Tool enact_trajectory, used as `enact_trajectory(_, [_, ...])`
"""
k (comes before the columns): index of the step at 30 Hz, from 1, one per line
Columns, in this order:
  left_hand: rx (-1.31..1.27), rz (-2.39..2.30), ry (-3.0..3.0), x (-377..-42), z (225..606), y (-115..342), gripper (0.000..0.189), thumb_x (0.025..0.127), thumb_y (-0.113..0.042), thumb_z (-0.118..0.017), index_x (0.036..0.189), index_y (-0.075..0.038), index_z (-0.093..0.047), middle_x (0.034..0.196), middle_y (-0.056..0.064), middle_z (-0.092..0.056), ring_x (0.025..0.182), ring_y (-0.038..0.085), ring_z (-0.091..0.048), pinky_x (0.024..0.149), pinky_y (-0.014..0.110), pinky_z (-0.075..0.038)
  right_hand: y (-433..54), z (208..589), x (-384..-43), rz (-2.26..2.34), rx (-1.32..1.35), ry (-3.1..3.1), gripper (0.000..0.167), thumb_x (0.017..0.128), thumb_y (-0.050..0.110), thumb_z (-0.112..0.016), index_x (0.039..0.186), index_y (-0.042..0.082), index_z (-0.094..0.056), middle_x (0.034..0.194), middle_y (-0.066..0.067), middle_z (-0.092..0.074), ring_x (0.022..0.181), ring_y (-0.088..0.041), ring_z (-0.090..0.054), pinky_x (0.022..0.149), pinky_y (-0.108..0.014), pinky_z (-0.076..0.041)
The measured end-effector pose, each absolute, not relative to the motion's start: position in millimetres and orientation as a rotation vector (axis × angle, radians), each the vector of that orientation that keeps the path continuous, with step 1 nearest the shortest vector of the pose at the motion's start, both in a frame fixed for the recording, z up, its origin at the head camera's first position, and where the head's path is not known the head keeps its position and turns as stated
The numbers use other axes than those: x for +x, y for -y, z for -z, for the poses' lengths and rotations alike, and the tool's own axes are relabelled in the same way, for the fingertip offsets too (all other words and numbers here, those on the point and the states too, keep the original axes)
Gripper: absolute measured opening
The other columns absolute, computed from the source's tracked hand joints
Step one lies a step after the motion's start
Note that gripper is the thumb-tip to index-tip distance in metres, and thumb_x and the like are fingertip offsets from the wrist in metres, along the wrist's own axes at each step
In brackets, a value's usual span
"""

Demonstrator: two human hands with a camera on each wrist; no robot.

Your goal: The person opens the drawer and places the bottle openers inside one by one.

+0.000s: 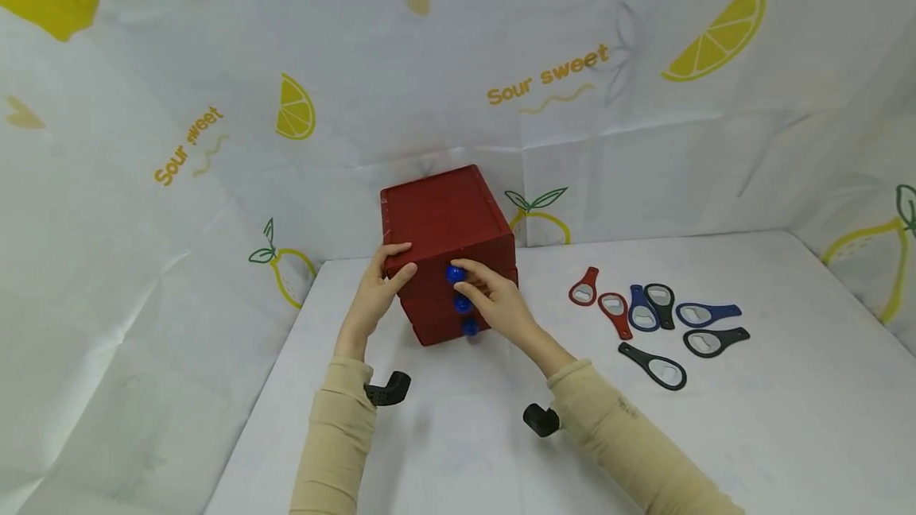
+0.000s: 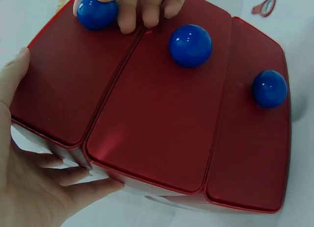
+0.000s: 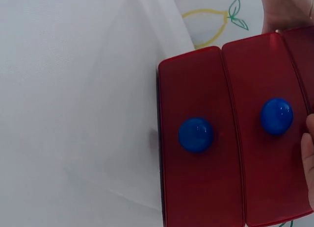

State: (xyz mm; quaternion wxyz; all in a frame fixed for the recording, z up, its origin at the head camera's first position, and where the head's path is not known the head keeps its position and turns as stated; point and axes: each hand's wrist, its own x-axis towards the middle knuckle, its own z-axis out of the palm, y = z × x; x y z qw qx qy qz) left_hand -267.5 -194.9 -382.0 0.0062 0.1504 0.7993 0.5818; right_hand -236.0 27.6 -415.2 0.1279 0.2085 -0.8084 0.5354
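A red three-drawer box (image 1: 447,217) stands with its front facing me, a round blue knob on each drawer. At the top drawer, my right hand (image 1: 497,304) pinches the uppermost blue knob (image 2: 96,12) between thumb and fingers. The middle knob (image 2: 190,45) and the bottom knob (image 2: 269,88) are untouched. My left hand (image 1: 372,296) rests against the box's upper left front corner. In the left wrist view its fingers lie fairly straight along the side wall, with the thumb by the top edge. All drawer fronts look flush with one another.
Several bottle openers lie right of the box, among them a red one (image 1: 614,315), a blue one (image 1: 704,314) and a black one (image 1: 654,366). A white lemon-print sheet (image 1: 429,118) hangs right behind the box. White covering (image 1: 458,435) spreads over the table.
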Motion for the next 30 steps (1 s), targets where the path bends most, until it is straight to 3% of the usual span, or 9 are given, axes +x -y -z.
enact_trajectory(5, [0.463, -1.830, -2.508, -266, 384, 194, 0.042, 0.091, -0.033, -0.059, 0.130, -0.027, -0.046, 0.138, 0.009, -0.041, 0.122, 0.026, -0.045, 0.095, 0.039, -0.040, -24, 415, -229, -1.493, 0.609, 2.385, 0.037, 0.095, 0.026, -0.052, 0.132, 0.023, -0.050, 0.105, -0.004, -0.063, 0.092, -0.016, -0.062, 0.081, -0.033, -0.052])
enact_trajectory(11, [0.448, -1.859, -2.469, -256, 372, 193, 0.040, 0.093, -0.020, -0.055, 0.132, -0.019, -0.044, 0.138, 0.012, -0.040, 0.122, 0.027, -0.042, 0.096, 0.037, -0.038, -24, 423, -223, -1.518, 0.653, 2.365, 0.051, 0.094, 0.020, -0.056, 0.140, 0.014, -0.036, 0.112, -0.010, -0.056, 0.097, -0.018, -0.059, 0.086, -0.037, -0.050])
enact_trajectory(18, [0.469, -1.850, -2.466, -250, 360, 190, 0.039, 0.095, -0.017, -0.053, 0.133, -0.013, -0.043, 0.140, 0.015, -0.037, 0.123, 0.030, -0.042, 0.097, 0.038, -0.037, -29, 442, -224, -1.618, 0.544, 2.349, 0.031, 0.090, 0.012, -0.060, 0.120, 0.004, -0.051, 0.100, -0.013, -0.059, 0.087, -0.019, -0.059, 0.075, -0.024, -0.050])
enact_trajectory(23, [0.465, -1.861, -2.479, -260, 372, 193, 0.039, 0.093, -0.023, -0.055, 0.131, -0.021, -0.045, 0.143, 0.008, -0.035, 0.124, 0.027, -0.042, 0.099, 0.042, -0.037, -31, 451, -226, -1.698, 0.529, 2.393, 0.027, 0.090, 0.017, -0.060, 0.116, 0.008, -0.056, 0.097, -0.012, -0.063, 0.085, -0.019, -0.060, 0.072, -0.022, -0.049])
enact_trajectory(30, [0.416, -1.869, -2.501, -266, 384, 193, 0.048, 0.086, -0.029, -0.067, 0.129, -0.031, -0.045, 0.136, 0.005, -0.043, 0.124, 0.025, -0.043, 0.098, 0.045, -0.039, -30, 458, -229, -1.783, 0.505, 2.469, 0.031, 0.091, 0.024, -0.060, 0.120, 0.019, -0.052, 0.102, -0.011, -0.065, 0.090, -0.019, -0.063, 0.074, -0.025, -0.050])
